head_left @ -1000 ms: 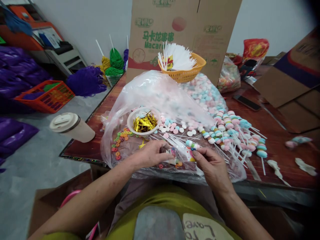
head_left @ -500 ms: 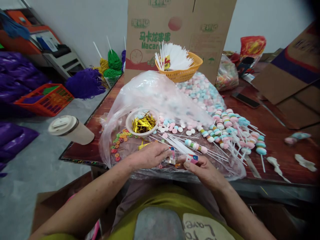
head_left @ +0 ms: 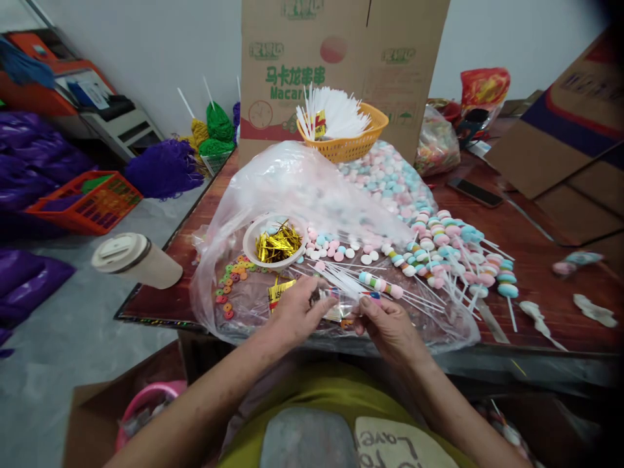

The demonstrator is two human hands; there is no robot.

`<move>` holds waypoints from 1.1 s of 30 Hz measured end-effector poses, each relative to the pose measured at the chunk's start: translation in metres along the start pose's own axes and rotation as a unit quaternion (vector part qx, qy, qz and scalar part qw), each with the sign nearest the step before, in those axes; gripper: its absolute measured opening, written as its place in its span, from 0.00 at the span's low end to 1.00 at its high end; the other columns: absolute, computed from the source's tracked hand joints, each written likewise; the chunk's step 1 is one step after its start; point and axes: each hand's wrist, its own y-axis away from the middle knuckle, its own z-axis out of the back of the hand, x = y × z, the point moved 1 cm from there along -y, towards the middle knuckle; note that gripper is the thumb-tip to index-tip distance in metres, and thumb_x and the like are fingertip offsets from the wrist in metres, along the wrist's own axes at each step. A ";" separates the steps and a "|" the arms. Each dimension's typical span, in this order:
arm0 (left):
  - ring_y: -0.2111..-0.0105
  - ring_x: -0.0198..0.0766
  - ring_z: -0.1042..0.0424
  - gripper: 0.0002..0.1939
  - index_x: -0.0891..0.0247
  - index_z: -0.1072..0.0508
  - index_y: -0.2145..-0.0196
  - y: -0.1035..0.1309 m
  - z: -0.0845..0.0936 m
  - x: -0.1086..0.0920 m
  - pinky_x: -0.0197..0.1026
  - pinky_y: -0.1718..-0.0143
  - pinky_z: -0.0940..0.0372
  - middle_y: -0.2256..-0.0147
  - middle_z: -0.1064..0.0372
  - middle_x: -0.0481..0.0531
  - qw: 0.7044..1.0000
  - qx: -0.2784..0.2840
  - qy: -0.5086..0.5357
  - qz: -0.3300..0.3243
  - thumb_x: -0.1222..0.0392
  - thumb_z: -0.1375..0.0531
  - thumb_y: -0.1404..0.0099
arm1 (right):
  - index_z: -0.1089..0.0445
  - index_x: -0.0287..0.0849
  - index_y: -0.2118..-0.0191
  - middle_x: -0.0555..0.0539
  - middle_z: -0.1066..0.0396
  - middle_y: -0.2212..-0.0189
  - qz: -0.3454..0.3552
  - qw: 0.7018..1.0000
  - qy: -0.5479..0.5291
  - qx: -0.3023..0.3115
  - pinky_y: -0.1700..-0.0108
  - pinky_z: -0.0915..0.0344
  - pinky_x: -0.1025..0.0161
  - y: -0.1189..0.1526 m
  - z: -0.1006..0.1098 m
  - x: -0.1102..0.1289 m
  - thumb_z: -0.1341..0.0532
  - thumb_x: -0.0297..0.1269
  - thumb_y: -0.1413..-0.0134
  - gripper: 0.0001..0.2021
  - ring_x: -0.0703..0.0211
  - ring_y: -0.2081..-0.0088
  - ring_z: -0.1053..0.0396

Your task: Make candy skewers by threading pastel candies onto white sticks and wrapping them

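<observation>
A small clear plastic wrapper with printed ends [head_left: 341, 305] is stretched between my two hands near the table's front edge. My left hand [head_left: 299, 309] has its thumb and fingers closed on the wrapper's left part. My right hand [head_left: 390, 325] pinches its right end. Just beyond lie white sticks [head_left: 344, 279] and a stick threaded with candies [head_left: 380, 285]. Left of my left hand is a yellow printed packet [head_left: 280, 294]. Ring candies [head_left: 227, 286] lie farther left. A white bowl [head_left: 249, 244] holds gold twist ties [head_left: 279, 244].
A plastic bag of pastel candies [head_left: 390, 175] spreads behind. An orange basket [head_left: 346, 148] of sticks stands by a tall carton [head_left: 341, 58]. Finished candy skewers [head_left: 451, 247] pile at right, near a phone [head_left: 475, 192]. A lidded cup [head_left: 156, 263] is at left.
The wrapper appears more stretched out between my hands. My left hand has shifted slightly left, uncovering more of the yellow packet. The view has shifted slightly.
</observation>
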 end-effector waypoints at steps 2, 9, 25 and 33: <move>0.74 0.33 0.35 0.10 0.64 0.31 0.71 0.003 -0.006 0.003 0.34 0.70 0.40 0.75 0.33 0.47 0.998 -0.003 0.053 0.016 0.56 0.46 0.38 | 0.28 0.39 0.77 0.49 0.32 0.82 -0.011 0.999 -0.045 -0.009 0.77 0.45 0.66 0.001 0.000 0.001 0.36 0.50 0.56 0.16 0.67 0.82 0.41; 0.76 0.33 0.38 0.13 0.63 0.35 0.74 -0.001 0.006 0.004 0.34 0.71 0.43 0.78 0.37 0.46 0.996 0.040 -0.046 -0.067 0.58 0.52 0.35 | 0.27 0.39 0.69 0.48 0.31 0.77 -0.058 0.987 0.009 0.148 0.71 0.42 0.66 0.006 0.008 0.002 0.35 0.48 0.58 0.16 0.63 0.74 0.37; 0.79 0.30 0.45 0.16 0.63 0.39 0.80 -0.002 -0.005 -0.009 0.34 0.75 0.49 0.82 0.45 0.44 0.998 0.022 -0.019 -0.064 0.57 0.50 0.36 | 0.30 0.39 0.82 0.49 0.36 0.87 -0.020 0.998 -0.037 0.053 0.78 0.46 0.66 0.007 0.002 0.008 0.39 0.55 0.55 0.22 0.64 0.82 0.41; 0.79 0.29 0.44 0.12 0.64 0.34 0.74 -0.001 -0.006 -0.004 0.32 0.76 0.47 0.81 0.42 0.43 0.996 0.035 0.083 -0.024 0.52 0.44 0.42 | 0.33 0.39 0.82 0.49 0.37 0.88 -0.068 0.992 -0.102 0.008 0.78 0.43 0.66 0.009 -0.007 0.016 0.46 0.62 0.52 0.28 0.65 0.84 0.41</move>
